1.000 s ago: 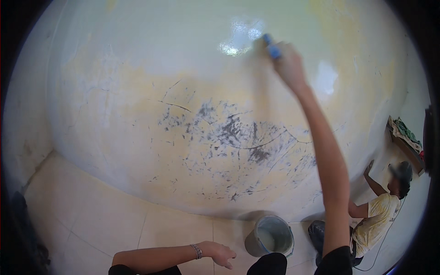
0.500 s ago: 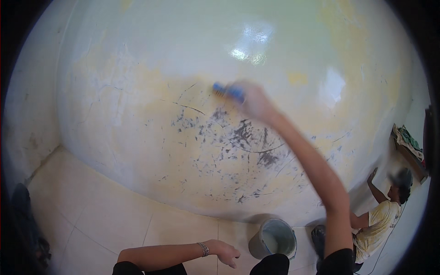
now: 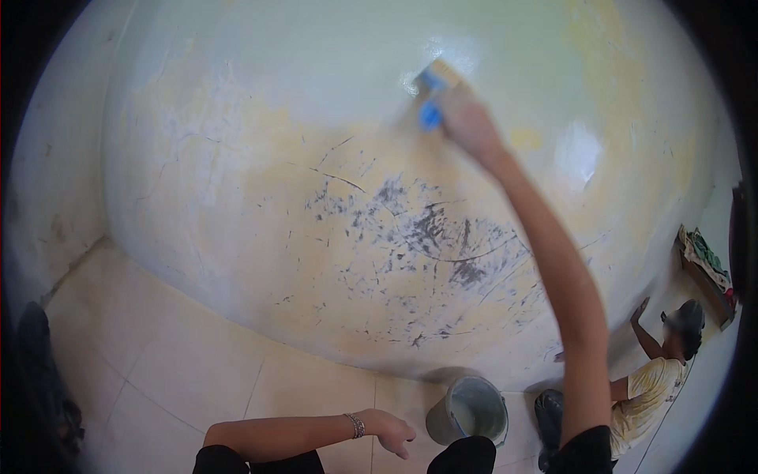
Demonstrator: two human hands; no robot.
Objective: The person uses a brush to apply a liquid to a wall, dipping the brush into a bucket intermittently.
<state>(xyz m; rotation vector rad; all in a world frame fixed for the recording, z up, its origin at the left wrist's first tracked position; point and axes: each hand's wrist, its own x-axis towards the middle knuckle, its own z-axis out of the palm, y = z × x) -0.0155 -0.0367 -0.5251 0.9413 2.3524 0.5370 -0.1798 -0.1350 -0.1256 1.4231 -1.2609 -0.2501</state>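
Note:
My right hand is closed round the blue handle of a wide paintbrush, with pale yellowish bristles. The brush is up at the wall, by a wet, shiny patch. Below it, the wall is yellowish and worn, with cracks and dark scraped marks. My left hand hangs low over my knees, fingers loosely stretched with nothing in them, and a silvery bracelet circles its wrist. Near it on the floor stands a grey bucket with pale liquid inside.
A person in a stained light shirt and dark cap crouches at the right, one hand towards the wall. Beyond them a wooden ledge bears cloths. Pale tiles cover the floor. A dark object lies at the left edge.
My right hand has moved the brush up and to the right, from the yellowish worn area to the shiny patch. My left hand stays nearly where it was.

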